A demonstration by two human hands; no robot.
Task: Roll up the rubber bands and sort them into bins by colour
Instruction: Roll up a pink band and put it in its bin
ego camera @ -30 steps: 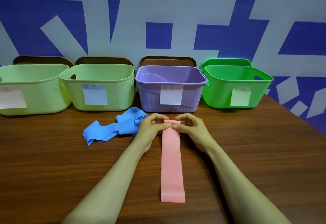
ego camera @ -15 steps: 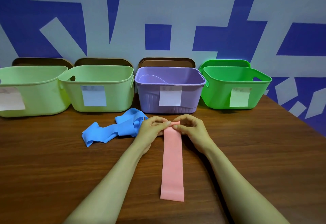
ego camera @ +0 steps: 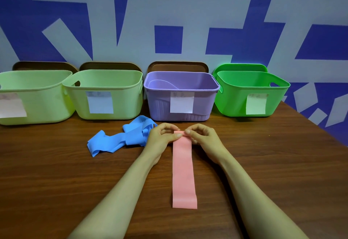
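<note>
Pink rubber band (ego camera: pixel 184 172), head view: a flat strip lying on the brown wooden bench (ego camera: pixel 56 182), its long axis running straight away from the person, near end square-cut and free, far end pointing toward the purple bin (ego camera: pixel 203 105). The far end is turned over into a narrow fold. The left hand (ego camera: pixel 160 138) and the right hand (ego camera: pixel 205 139) meet at that fold, one at each corner; in both, the fingers are curled and the thumb and fingertips pinch the folded edge of the pink rubber band. Both forearms lie along either side of the strip.

A blue rubber band (ego camera: pixel 124 139) lies crumpled and unrolled on the bench just left of the left hand, its length trailing leftward and toward the person.

Four bins stand in a row along the far edge of the bench: a pale green bin (ego camera: pixel 41 105) at the far left, a second pale green bin (ego camera: pixel 128 103) touching it, the purple bin, and a bright green bin (ego camera: pixel 231 103). Each carries a paper label on its front wall; the writing is too blurred to read. Behind them rises a blue-and-grey patterned wall (ego camera: pixel 169 12).
</note>
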